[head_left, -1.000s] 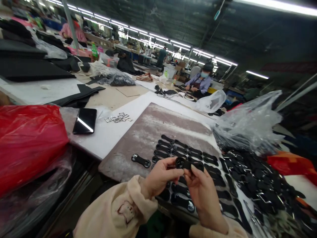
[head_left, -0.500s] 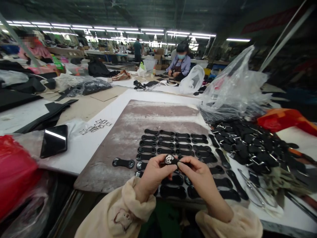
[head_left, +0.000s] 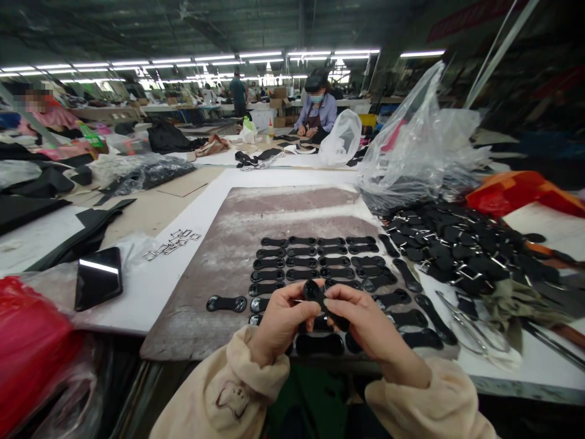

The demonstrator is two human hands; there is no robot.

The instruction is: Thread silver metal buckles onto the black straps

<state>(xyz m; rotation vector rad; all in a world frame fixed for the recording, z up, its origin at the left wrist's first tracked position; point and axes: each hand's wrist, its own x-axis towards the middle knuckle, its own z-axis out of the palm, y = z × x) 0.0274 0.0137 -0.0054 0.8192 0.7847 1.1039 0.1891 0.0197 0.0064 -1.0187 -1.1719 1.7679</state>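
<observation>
Over the near part of a worn brown board [head_left: 196, 286], my left hand [head_left: 280, 318] and my right hand [head_left: 363, 320] pinch one small black tab [head_left: 315, 294] between thumbs and fingers. The tab has a rounded end and looks bent or folded, with part of it hidden by my fingers. Beneath and beyond my hands lie rows of flat, dumbbell-shaped black tabs [head_left: 301, 262] with glossy ends. One more black tab [head_left: 226, 303] rests apart on the left side of the board.
Silver rectangular rings [head_left: 171, 244] and a phone [head_left: 99, 278] lie at left, near a red plastic bag [head_left: 34, 353]. To the right are a heap of black tabs with metal rings [head_left: 450, 244], scissors [head_left: 470, 326] and clear plastic bags [head_left: 411, 140]. A masked person [head_left: 315, 110] works across the table.
The tab has turned between my fingers, and a dark length of it now shows under my right hand. Both hands stay in nearly the same place, while the camera view has shifted slightly.
</observation>
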